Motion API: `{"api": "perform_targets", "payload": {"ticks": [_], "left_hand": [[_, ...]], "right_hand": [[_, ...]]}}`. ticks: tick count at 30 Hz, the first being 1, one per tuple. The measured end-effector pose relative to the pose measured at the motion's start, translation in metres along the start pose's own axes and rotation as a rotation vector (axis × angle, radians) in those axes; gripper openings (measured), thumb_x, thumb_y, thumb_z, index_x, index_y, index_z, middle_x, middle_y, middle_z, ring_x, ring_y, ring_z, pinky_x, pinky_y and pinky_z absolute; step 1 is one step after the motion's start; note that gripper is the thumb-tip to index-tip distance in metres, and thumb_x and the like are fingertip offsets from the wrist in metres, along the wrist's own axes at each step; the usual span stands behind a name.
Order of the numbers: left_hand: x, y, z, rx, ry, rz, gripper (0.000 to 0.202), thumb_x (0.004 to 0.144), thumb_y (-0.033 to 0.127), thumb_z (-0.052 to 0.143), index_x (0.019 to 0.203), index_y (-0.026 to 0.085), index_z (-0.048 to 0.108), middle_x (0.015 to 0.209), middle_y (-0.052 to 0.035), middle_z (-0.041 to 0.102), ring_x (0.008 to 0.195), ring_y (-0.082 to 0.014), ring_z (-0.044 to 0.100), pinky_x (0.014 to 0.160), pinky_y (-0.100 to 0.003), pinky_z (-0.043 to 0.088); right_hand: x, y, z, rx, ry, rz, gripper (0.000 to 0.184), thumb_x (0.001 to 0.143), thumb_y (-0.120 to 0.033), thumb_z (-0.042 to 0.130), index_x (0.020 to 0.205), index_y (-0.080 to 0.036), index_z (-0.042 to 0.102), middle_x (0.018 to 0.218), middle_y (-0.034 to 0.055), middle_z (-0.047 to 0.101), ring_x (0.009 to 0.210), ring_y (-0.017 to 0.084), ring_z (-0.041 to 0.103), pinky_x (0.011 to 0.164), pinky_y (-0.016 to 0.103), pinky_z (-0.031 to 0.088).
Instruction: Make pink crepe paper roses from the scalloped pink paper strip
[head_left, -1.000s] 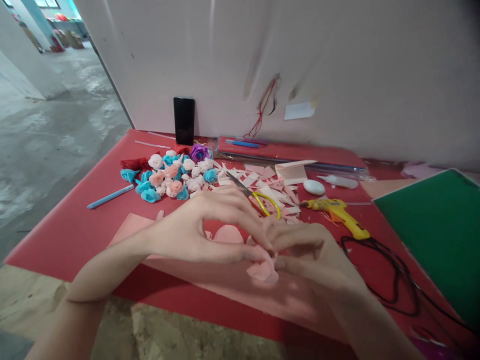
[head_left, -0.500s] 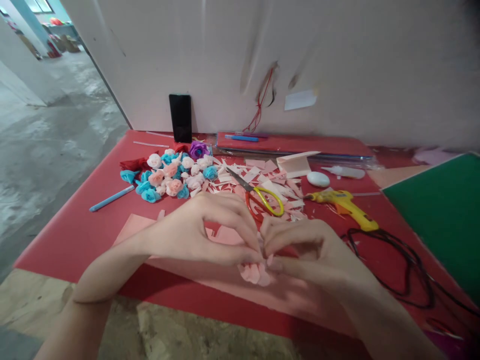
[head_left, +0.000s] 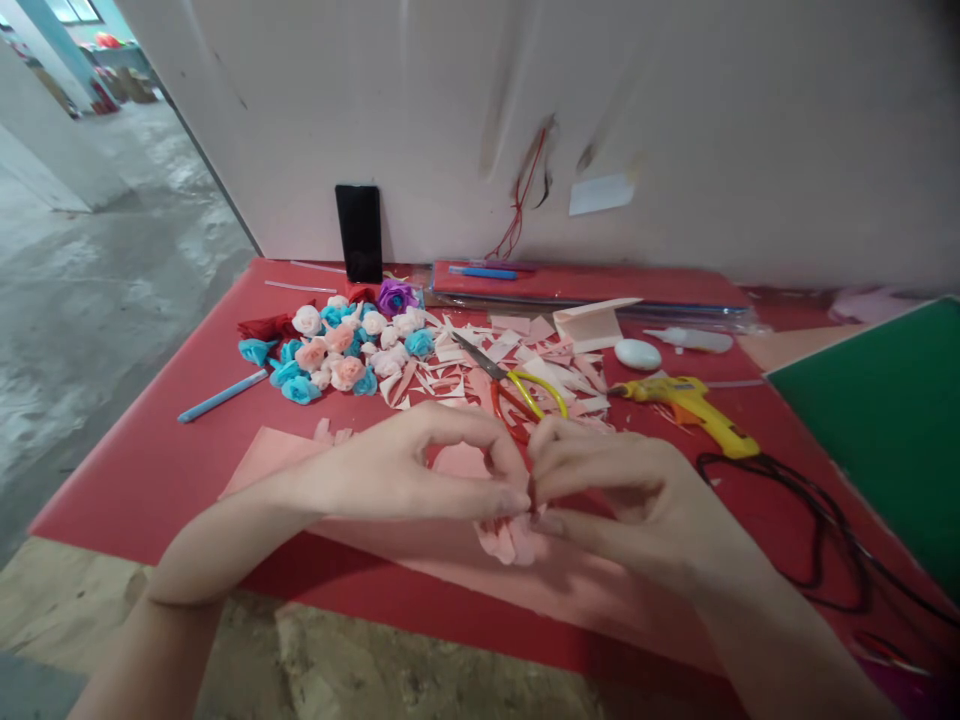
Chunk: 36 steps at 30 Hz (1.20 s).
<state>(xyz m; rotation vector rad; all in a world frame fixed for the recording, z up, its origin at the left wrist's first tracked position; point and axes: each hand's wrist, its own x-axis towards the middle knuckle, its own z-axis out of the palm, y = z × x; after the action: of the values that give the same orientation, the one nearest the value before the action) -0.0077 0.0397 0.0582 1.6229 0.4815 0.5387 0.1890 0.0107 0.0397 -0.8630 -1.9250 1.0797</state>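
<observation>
A small pink paper flower hangs below my fingertips, its ruffled petals facing down. My left hand pinches it from the left between thumb and fingers. From the right, my right hand closes on the same flower, thumb and fingertips meeting the left ones. The top of the flower is hidden by the fingers. Under both hands lies a sheet of pink paper, with a cut pink piece showing behind the left hand. Scissors with one yellow and one red handle lie just beyond.
A pile of paper flowers sits at the left-back, a blue pen beside it. Paper scraps surround the scissors. At right are a yellow glue gun with black cord and a green board. A phone leans on the wall.
My left fingers have bent lower and rounder, opening a wider gap behind the thumb. The flower stays pinched between both hands, nearly in the same place.
</observation>
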Motion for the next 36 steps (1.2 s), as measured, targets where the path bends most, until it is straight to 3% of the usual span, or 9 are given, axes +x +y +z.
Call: {"api": "perform_targets", "payload": {"ticks": [4,11,19,24,36], "left_hand": [[-0.001,0.003,0.001,-0.019,0.052,0.021,0.01,0.082,0.016,0.057,0.072,0.016,0.058,0.071,-0.0008,0.066,0.069,-0.0109,0.063,0.068,-0.023,0.05],[-0.003,0.007,-0.001,0.169,0.246,0.116,0.006,0.08,0.018,0.06,0.076,0.014,0.063,0.078,-0.0022,0.066,0.076,-0.0107,0.06,0.073,-0.021,0.048],[-0.003,0.009,0.003,0.123,0.235,0.148,0.004,0.077,0.016,0.065,0.075,0.013,0.064,0.076,-0.0018,0.067,0.076,-0.0104,0.059,0.077,-0.022,0.047],[-0.002,0.009,0.004,0.074,0.22,0.04,0.009,0.081,0.02,0.06,0.076,0.013,0.062,0.076,-0.0008,0.065,0.075,-0.0094,0.059,0.074,-0.02,0.047],[0.006,0.0,0.012,-0.244,0.17,0.067,0.007,0.085,0.012,0.052,0.08,0.013,0.056,0.077,0.0014,0.057,0.075,-0.0049,0.055,0.074,-0.015,0.046]], "right_hand": [[0.002,0.001,-0.003,-0.014,0.011,-0.031,0.012,0.075,-0.017,0.066,0.066,-0.024,0.068,0.059,-0.0021,0.065,0.062,0.013,0.053,0.061,0.029,0.047],[0.007,0.006,-0.01,0.002,0.03,-0.106,0.012,0.077,-0.019,0.065,0.067,-0.025,0.069,0.062,-0.0036,0.066,0.065,0.012,0.052,0.065,0.029,0.044],[0.003,0.011,-0.008,0.127,0.005,-0.022,0.007,0.078,-0.031,0.066,0.075,-0.03,0.072,0.066,-0.0029,0.066,0.071,0.013,0.053,0.072,0.031,0.041],[0.005,0.019,-0.007,0.19,-0.036,-0.019,0.011,0.08,-0.034,0.064,0.079,-0.03,0.074,0.068,-0.0008,0.065,0.072,0.014,0.051,0.073,0.031,0.04],[0.01,0.03,-0.001,0.43,-0.028,0.214,0.022,0.069,-0.043,0.071,0.055,-0.025,0.068,0.065,0.0018,0.058,0.076,0.019,0.051,0.073,0.033,0.041]]}}
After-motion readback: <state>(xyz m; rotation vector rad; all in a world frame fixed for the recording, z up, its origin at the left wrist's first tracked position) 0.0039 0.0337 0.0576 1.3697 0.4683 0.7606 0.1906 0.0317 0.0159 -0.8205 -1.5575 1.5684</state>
